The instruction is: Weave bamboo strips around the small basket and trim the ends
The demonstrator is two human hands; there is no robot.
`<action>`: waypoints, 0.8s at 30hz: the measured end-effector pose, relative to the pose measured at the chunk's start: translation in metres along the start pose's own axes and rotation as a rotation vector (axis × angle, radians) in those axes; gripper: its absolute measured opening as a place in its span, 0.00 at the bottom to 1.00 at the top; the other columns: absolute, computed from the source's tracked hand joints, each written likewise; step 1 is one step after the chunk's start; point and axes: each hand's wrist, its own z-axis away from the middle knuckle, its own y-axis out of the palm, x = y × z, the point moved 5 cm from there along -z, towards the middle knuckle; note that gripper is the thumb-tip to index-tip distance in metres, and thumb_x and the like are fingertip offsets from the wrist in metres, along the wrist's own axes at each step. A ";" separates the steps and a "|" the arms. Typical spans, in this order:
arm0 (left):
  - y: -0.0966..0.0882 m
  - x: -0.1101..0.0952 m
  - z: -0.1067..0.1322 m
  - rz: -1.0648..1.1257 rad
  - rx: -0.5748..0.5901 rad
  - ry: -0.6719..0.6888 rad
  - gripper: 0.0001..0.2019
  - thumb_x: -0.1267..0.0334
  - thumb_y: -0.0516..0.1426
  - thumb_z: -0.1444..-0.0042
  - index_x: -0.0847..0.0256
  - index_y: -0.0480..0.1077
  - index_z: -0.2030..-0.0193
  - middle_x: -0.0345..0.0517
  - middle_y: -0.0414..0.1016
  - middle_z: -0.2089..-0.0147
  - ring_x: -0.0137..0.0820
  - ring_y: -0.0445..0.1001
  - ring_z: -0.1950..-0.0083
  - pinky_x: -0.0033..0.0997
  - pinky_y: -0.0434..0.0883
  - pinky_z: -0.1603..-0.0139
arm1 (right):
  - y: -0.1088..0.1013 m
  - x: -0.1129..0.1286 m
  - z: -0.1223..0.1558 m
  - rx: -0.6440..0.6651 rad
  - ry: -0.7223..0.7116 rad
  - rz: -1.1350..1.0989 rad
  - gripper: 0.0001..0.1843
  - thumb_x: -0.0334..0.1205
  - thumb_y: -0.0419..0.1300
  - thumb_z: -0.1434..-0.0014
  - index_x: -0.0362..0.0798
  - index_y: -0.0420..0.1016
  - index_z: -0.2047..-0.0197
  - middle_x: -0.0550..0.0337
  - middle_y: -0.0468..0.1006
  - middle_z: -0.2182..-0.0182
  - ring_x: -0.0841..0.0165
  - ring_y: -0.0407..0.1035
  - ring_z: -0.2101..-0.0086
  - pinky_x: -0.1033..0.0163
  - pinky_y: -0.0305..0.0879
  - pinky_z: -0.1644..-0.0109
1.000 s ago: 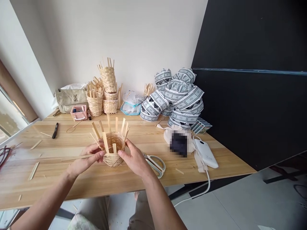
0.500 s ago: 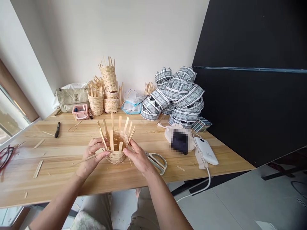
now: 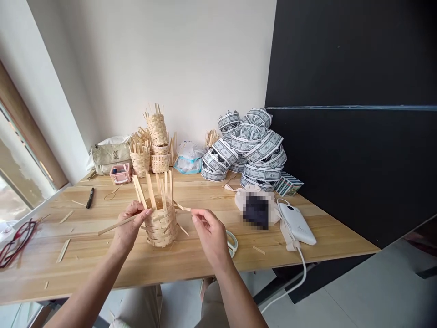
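Now our left hand (image 3: 131, 225) clenches a long flat bamboo strip (image 3: 118, 225) against the pale woven bamboo basket (image 3: 161, 230), steadying it upright on the light wooden table (image 3: 205, 259), while our right hand (image 3: 211, 234) pinches a thin bamboo strip (image 3: 182, 207) between its fingertips (image 3: 196, 215).

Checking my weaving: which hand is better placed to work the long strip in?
Probably the left hand: it grips the long bamboo strip right beside the unfinished bamboo basket, while the right hand sits off to the side, pinching the end of a thin strip.
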 end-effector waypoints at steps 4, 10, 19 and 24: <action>0.013 -0.012 -0.001 0.108 0.063 -0.106 0.14 0.56 0.63 0.59 0.62 0.66 0.82 0.37 0.65 0.79 0.27 0.63 0.73 0.25 0.62 0.71 | -0.010 0.025 0.016 0.002 -0.136 0.030 0.10 0.31 0.50 0.44 0.48 0.73 0.67 0.59 0.75 0.70 0.69 0.70 0.71 0.65 0.66 0.66; 0.041 -0.021 0.001 0.002 0.214 -0.052 0.13 0.55 0.63 0.60 0.63 0.68 0.81 0.38 0.64 0.79 0.27 0.63 0.74 0.25 0.60 0.73 | -0.002 0.043 0.017 0.037 -0.287 0.012 0.14 0.26 0.47 0.44 0.48 0.71 0.63 0.55 0.75 0.61 0.71 0.71 0.70 0.67 0.68 0.66; 0.056 -0.037 0.006 -0.376 0.312 0.227 0.13 0.51 0.61 0.57 0.60 0.71 0.78 0.38 0.63 0.77 0.30 0.63 0.73 0.27 0.58 0.72 | 0.007 0.043 0.013 -0.073 -0.468 0.304 0.14 0.25 0.45 0.42 0.46 0.68 0.60 0.53 0.75 0.64 0.66 0.70 0.61 0.65 0.67 0.60; 0.055 -0.034 0.014 -0.422 0.351 0.333 0.19 0.44 0.57 0.52 0.60 0.68 0.78 0.39 0.64 0.75 0.32 0.64 0.70 0.28 0.58 0.69 | 0.017 0.029 0.014 -0.011 -0.388 0.390 0.14 0.28 0.45 0.41 0.45 0.66 0.55 0.55 0.76 0.71 0.66 0.72 0.72 0.65 0.65 0.72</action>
